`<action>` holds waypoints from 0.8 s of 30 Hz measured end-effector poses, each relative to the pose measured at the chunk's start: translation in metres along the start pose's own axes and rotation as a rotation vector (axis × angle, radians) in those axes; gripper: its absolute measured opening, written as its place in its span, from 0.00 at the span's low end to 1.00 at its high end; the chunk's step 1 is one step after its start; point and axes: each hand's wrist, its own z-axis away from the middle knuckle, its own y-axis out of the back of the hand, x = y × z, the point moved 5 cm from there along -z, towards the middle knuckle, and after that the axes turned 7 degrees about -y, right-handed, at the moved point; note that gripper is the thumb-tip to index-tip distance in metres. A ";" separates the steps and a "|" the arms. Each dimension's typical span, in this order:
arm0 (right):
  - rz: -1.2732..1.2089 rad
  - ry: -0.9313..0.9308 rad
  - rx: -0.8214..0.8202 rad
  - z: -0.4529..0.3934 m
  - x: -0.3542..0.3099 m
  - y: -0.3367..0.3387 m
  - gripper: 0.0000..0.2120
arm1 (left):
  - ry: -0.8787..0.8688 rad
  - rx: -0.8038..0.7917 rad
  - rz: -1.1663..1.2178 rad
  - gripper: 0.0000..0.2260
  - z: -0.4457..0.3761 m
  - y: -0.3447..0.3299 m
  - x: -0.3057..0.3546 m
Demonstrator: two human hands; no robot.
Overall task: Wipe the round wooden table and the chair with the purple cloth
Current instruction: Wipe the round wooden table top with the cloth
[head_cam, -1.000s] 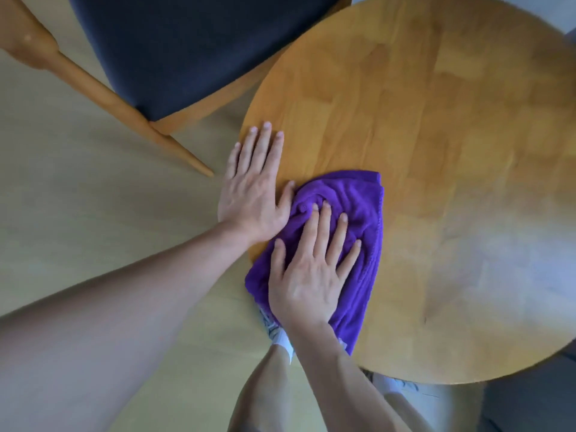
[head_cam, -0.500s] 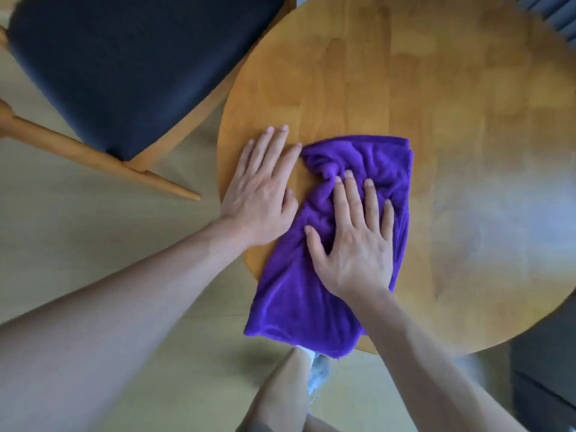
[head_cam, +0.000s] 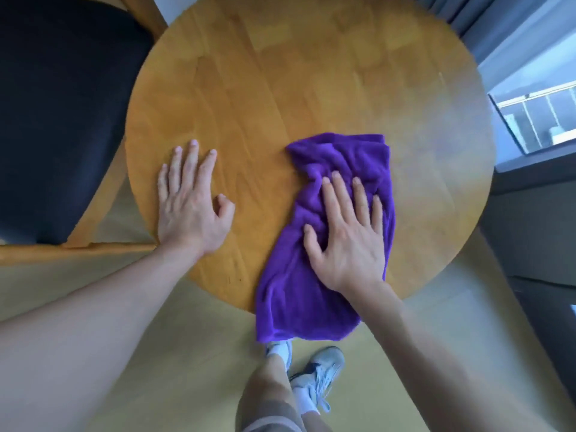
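The round wooden table [head_cam: 296, 82] fills the middle of the head view. A crumpled purple cloth [head_cam: 314, 291] lies on its near right part, with its lower end hanging over the near edge. My right hand [head_cam: 349, 238] presses flat on the cloth, fingers spread and pointing away from me. My left hand [head_cam: 190, 204] rests flat on the bare wood near the table's left edge, well apart from the cloth. The chair [head_cam: 56, 120], with a dark seat cushion and a light wooden frame, stands against the table's left side.
Light wooden floor [head_cam: 187, 353] lies below the table. My legs and a grey sneaker [head_cam: 318, 375] stand just under the near edge. A dark window frame and glass [head_cam: 536, 120] run along the right side.
My right hand has slid the cloth to the right across the table, away from my left hand. My left hand stays flat near the left edge. The view has shifted right, showing the window.
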 end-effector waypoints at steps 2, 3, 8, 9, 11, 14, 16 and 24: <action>-0.065 -0.268 0.046 -0.012 -0.007 0.000 0.37 | -0.009 0.000 -0.017 0.35 -0.001 -0.001 -0.002; -0.098 -0.373 0.060 -0.016 -0.018 -0.002 0.37 | -0.015 -0.001 -0.025 0.35 -0.002 -0.001 -0.002; -0.110 -0.368 0.043 -0.017 -0.072 -0.014 0.38 | -0.042 0.010 -0.034 0.36 -0.005 -0.002 -0.004; -0.079 -0.267 0.019 -0.013 -0.077 -0.015 0.38 | -0.045 0.014 -0.031 0.36 -0.005 -0.002 -0.005; -0.021 -0.009 -0.032 -0.004 -0.079 -0.016 0.37 | -0.050 0.016 -0.024 0.36 -0.004 -0.002 -0.005; 0.044 0.348 -0.076 -0.010 -0.060 -0.011 0.37 | -0.053 0.028 -0.021 0.36 -0.005 -0.003 -0.007; 0.053 0.396 -0.054 -0.027 -0.035 -0.005 0.36 | -0.067 0.027 -0.015 0.36 -0.005 -0.006 -0.007; -0.137 -0.614 0.130 0.010 -0.061 -0.010 0.36 | -0.080 0.013 -0.007 0.36 -0.005 -0.007 -0.009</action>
